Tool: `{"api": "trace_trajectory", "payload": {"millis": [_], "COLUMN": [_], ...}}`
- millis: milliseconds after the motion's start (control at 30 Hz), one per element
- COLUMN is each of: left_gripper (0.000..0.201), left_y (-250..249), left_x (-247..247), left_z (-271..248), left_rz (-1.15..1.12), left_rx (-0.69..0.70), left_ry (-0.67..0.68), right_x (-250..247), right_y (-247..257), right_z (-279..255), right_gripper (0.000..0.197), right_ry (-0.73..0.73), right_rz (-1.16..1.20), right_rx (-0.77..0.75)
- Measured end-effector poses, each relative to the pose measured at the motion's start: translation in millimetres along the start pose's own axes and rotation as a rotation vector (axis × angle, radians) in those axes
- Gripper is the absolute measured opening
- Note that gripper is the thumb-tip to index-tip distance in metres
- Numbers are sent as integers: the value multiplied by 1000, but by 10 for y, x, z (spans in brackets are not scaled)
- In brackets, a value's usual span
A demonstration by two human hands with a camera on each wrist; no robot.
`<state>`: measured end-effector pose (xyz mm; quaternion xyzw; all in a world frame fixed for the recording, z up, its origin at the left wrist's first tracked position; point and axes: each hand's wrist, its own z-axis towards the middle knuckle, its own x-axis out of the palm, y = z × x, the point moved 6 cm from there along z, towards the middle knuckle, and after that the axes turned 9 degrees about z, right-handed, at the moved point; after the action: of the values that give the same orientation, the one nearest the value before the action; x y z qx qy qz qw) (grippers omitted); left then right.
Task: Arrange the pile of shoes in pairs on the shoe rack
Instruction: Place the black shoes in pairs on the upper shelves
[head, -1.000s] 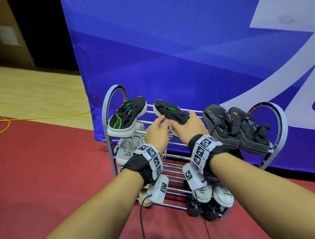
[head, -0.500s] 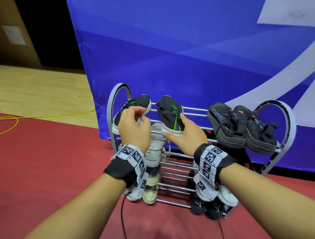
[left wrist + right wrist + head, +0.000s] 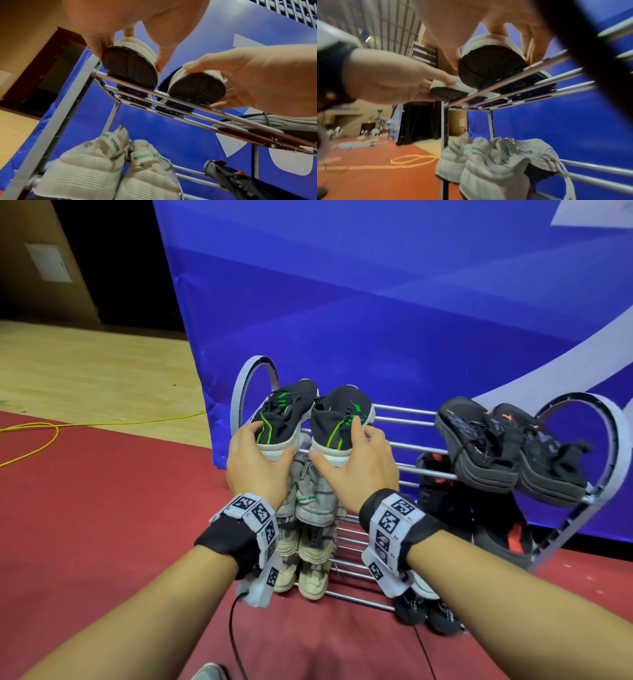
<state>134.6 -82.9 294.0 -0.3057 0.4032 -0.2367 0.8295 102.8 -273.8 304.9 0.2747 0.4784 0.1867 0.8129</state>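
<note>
A large indoor hall, like a sports or event venue: red floor mat (image 3: 102, 525) beside pale wood flooring (image 3: 85, 378), a tall blue printed banner (image 3: 376, 302) filling the upper right, a high gridded ceiling (image 3: 388, 20), and a yellow cable (image 3: 30, 436) at left.

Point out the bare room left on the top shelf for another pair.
Bare bars lie between the black-and-green sneakers and the black-and-orange shoes. The shelf's left end, under the left hand and right hand, is crowded.
</note>
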Motion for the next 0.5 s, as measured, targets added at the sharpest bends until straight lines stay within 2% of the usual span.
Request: {"api": "trace_trajectory", "payload": {"millis": [267,500], "left_gripper": [52,47], "left_y": [-89,-97], "left_x": [67,72], "left_z": [1,-9], "left_rz": [-59,-47], "left_rx": [39,11], "left_ry": [-41,31], "right_x": [110,154], "right_y": [67,12], "right_z": [36,-37], "right_gripper": [94,92], "right_ry": [-20,10], "right_rz": [32,-5], "right_rx": [10,-16]}}
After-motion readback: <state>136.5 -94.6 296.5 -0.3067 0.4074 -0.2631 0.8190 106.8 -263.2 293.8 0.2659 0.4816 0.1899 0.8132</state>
